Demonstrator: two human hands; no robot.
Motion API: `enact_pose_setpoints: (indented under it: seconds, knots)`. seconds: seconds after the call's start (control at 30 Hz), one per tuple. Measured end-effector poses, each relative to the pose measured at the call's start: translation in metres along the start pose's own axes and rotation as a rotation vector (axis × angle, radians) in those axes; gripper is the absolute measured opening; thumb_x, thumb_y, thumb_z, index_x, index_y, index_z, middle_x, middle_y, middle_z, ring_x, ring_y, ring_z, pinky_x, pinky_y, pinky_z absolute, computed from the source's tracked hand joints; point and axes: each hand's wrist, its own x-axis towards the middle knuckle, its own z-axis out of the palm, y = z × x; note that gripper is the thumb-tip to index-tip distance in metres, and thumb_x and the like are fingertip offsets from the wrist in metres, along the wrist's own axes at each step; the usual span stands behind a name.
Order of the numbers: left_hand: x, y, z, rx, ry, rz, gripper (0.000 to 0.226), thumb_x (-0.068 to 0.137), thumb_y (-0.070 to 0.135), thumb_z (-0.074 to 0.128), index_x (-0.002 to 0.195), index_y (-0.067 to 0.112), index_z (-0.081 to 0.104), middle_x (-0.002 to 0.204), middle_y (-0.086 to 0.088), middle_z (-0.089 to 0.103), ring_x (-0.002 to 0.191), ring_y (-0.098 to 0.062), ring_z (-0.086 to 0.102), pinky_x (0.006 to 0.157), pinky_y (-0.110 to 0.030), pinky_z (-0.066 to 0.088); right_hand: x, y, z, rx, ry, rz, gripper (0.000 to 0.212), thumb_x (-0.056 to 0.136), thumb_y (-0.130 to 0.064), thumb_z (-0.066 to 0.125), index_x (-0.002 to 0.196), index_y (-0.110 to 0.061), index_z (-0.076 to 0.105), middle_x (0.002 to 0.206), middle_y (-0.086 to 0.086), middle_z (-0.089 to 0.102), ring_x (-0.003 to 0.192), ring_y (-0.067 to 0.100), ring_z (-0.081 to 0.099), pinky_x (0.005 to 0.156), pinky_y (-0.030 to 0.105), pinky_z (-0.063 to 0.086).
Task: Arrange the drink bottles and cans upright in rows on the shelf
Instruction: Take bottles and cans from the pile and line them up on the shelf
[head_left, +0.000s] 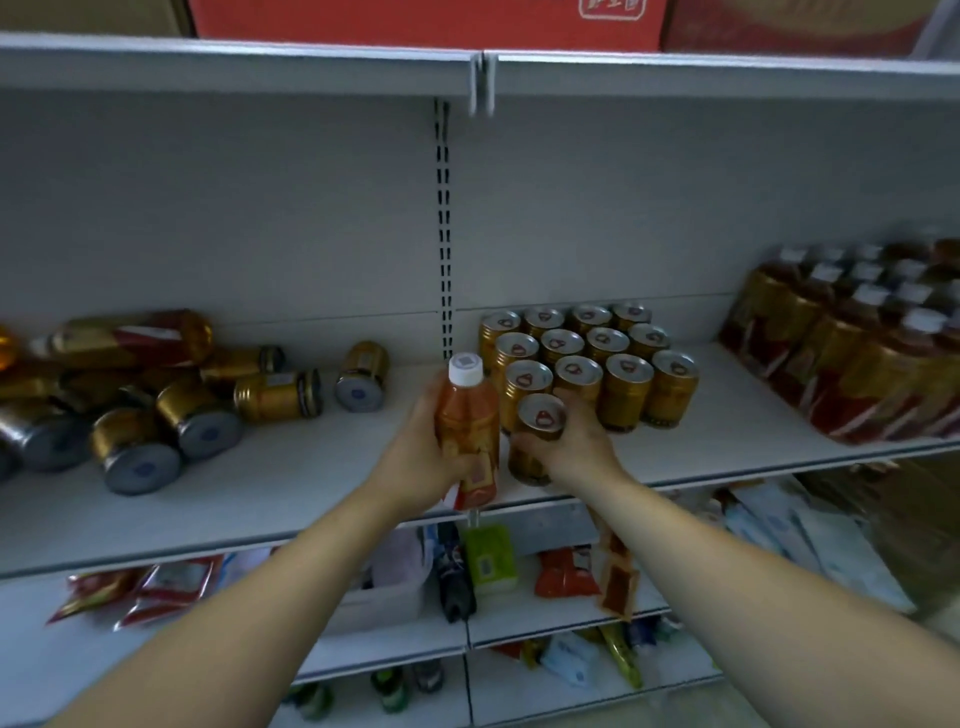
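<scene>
The left hand (421, 457) curls round an upright bottle (467, 431) with a white cap, held at the front edge of the shelf (291, 493); the right hand (571, 441) grips an upright gold can (535, 436) just in front of the standing cans (587, 358), ranked in rows; further left lies a heap of toppled cans and bottles (156, 405); at far right stand rows of bottles (857, 343).

No readable text; bottle (466, 415), can (540, 415) labels blurred.
</scene>
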Motion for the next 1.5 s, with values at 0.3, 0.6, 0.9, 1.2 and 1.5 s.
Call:
enact_pose_setpoints:
  seconds: [0.3, 0.6, 0.9, 1.2, 1.5]
  knots:
    - [-0.006, 0.024, 0.018, -0.05, -0.038, 0.084, 0.066, 0.066, 0.014, 0.08, 0.112, 0.045, 0.044, 0.099, 0.019, 0.06, 0.093, -0.001, 0.061, 0.077, -0.021, 0.053, -0.034, -0.048, -0.031, 0.025, -0.017, -0.301, 0.053, 0.068, -0.062, 0.059, 0.116, -0.04, 0.052, 0.11, -0.021, 0.055, 0.104, -0.001, 0.054, 0.09, 0.023, 0.042]
    - [0.014, 0.081, 0.11, 0.019, -0.149, 0.179, 0.072, 0.076, 0.029, 0.076, 0.138, 0.023, 0.041, 0.123, 0.012, 0.052, 0.116, -0.006, 0.051, 0.1, -0.027, 0.042, -0.037, 0.0, -0.123, 0.229, 0.35, -0.117, 0.017, 0.083, -0.03, 0.075, 0.089, -0.03, 0.059, 0.086, -0.009, 0.067, 0.081, 0.008, 0.064, 0.076, 0.031, 0.051]
    - [0.071, 0.052, 0.246, 0.668, -0.258, 0.025, 0.07, 0.088, 0.056, 0.052, 0.146, 0.023, 0.029, 0.153, -0.002, 0.028, 0.139, -0.023, 0.029, 0.11, -0.038, 0.029, 0.001, 0.099, -0.247, 0.077, 0.379, 0.021, 0.052, 0.083, -0.04, 0.073, 0.127, -0.025, 0.051, 0.107, -0.008, 0.057, 0.098, 0.012, 0.052, 0.082, 0.026, 0.038]
    - [0.06, 0.027, 0.276, 1.085, -0.283, -0.054, 0.068, 0.097, 0.052, 0.029, 0.151, 0.029, -0.006, 0.16, -0.002, -0.011, 0.147, -0.023, -0.011, 0.117, -0.045, -0.005, 0.079, 0.128, -0.263, 0.058, 0.219, -0.086, 0.056, 0.083, -0.042, 0.071, 0.13, -0.022, 0.046, 0.111, -0.007, 0.052, 0.107, 0.018, 0.054, 0.09, 0.031, 0.041]
    - [0.067, 0.029, 0.277, 1.044, -0.266, -0.048, 0.071, 0.094, 0.06, 0.025, 0.152, 0.026, 0.003, 0.161, -0.003, -0.003, 0.147, -0.024, -0.004, 0.118, -0.044, 0.0, 0.1, 0.13, -0.265, 0.0, 0.141, -0.067, 0.064, 0.08, -0.047, 0.072, 0.133, -0.027, 0.042, 0.128, -0.001, 0.055, 0.12, 0.021, 0.053, 0.102, 0.043, 0.043]
